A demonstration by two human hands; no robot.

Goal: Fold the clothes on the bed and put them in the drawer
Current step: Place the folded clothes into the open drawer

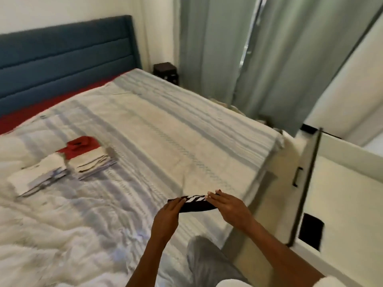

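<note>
Both hands [204, 206] hold a black, white-striped garment [195, 204]; folded small.

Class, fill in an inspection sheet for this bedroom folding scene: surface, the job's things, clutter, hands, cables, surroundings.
Surface: bed with a striped, rumpled cover.
Job's things: black-and-white garment held between both hands; two folded stacks on the bed, a red garment on the far one.
Clutter: nothing seen.
Hands: left hand and right hand each grip an end of the garment.
Cables: nothing seen.
Surroundings: blue headboard, green curtains, small dark stool, white furniture on the right.
</note>
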